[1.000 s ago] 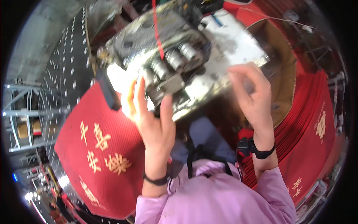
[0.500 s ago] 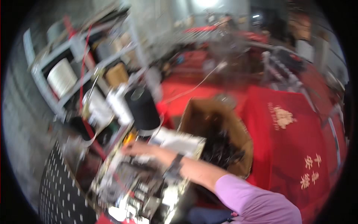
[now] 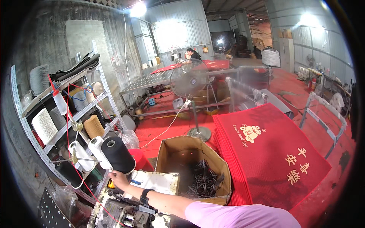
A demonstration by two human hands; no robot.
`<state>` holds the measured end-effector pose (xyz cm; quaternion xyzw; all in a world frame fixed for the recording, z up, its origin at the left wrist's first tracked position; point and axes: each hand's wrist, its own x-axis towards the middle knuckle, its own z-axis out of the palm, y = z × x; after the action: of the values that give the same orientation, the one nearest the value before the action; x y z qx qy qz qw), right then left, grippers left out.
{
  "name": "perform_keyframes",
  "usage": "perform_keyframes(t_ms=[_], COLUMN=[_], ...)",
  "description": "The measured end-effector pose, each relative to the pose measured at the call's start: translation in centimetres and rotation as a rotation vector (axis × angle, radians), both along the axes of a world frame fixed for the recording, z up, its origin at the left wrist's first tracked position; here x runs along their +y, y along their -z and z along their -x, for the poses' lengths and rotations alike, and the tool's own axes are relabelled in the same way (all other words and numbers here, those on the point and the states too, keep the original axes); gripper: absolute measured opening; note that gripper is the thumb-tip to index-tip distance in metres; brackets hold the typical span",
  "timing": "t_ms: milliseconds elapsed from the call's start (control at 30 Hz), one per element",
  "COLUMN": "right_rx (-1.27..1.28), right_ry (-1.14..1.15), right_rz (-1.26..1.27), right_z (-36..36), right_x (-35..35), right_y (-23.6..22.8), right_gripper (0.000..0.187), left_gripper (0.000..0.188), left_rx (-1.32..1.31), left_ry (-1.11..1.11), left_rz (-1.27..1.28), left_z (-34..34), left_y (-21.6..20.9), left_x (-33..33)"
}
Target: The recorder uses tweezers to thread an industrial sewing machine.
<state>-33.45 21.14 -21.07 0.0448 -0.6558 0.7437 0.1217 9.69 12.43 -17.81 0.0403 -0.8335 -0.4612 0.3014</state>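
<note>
My right hand point(image 3: 119, 180) reaches left from a pink sleeve, with a dark band on the wrist. Its fingers are curled at the foot of a white thread cone point(image 3: 99, 152), beside a large black thread cone point(image 3: 119, 155). What they grip, if anything, is too small to make out. Under the forearm is a dark sewing machine head point(image 3: 121, 210) on a worn white table point(image 3: 163, 183). A small yellow thing point(image 3: 111, 184) lies just below the hand. A red thread point(image 3: 81, 174) runs down from the thread stand to the machine. My left hand is out of view.
Right of the table stands a cardboard box point(image 3: 167, 152) of dark scraps. Beyond it is a tall stack of red mats point(image 3: 272, 159). A standing fan point(image 3: 190, 80) is behind the box. Shelves point(image 3: 57, 138) with thread cones line the left. Another person point(image 3: 193, 55) sits far back.
My view has tilted up and steadied, showing more of the room. My right hand has moved up from beside the yellow thing to the foot of the cones.
</note>
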Motion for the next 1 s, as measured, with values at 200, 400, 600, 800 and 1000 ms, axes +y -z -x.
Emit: perform_keyframes(t_ms=[200,400,600,800,1000], right_rx=[-0.014,-0.026,-0.224,-0.461,-0.409], right_ry=[-0.007,0.102,-0.463,-0.73,-0.924], right_rz=[-0.228,-0.257,0.226,0.162,0.041], right_z=[-3.3,-8.9,-21.4,-31.8,-31.6], right_x=[3.5,10.4,16.3,14.1,15.5], right_y=[3.9,5.5,2.2,-0.5,-3.4], right_gripper=[0.032,0.024,0.025,0.023,0.023], left_gripper=[0.034,0.026,0.04,0.026,0.012], left_rx=[-0.049,-0.061,-0.159,-0.411,-0.42], left_ry=[-0.077,0.02,-0.011,0.334,0.343], left_rz=[0.052,0.137,0.112,-0.159,-0.317], left_z=[-3.3,-4.5,-2.6,-0.9,-2.2], left_y=[4.1,3.8,3.7,2.7,1.4], left_x=[-1.6,-1.2,2.8,4.6,1.9])
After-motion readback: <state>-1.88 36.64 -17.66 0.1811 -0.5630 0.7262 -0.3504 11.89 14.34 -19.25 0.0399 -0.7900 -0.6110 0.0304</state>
